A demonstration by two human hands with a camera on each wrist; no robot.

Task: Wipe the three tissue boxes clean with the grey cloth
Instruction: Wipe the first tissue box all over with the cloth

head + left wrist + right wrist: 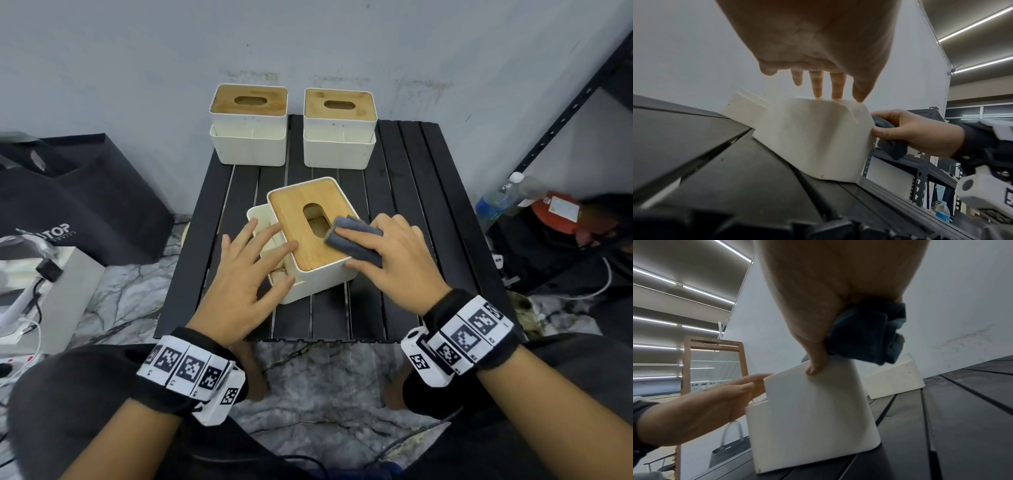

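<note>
From the head view, the near tissue box (310,240) sits at the middle of the black slatted surface (404,192), turned askew: its long axis and the oval slot in its wooden lid run from near left to far right. The right hand (387,255) presses the folded grey cloth (356,240) onto the lid just right of the slot, fingers curled over it and thumb against the box's near rim. The left hand (246,270) lies spread, fingers straight, on the box's left side compartment, holding nothing. Two more tissue boxes (249,125) (339,128) stand side by side at the far edge against the wall, slots running left to right. A black bag (85,195) lies left on the floor, a water bottle (503,198) right.

The left wrist view shows straight fingertips (836,87) touching the white box's (813,138) top edge; the lid is hidden from this low angle.

In the right wrist view the cloth (867,335) is bunched in the right hand's grip, thumb (816,365) on the box's (812,415) upper corner.
</note>
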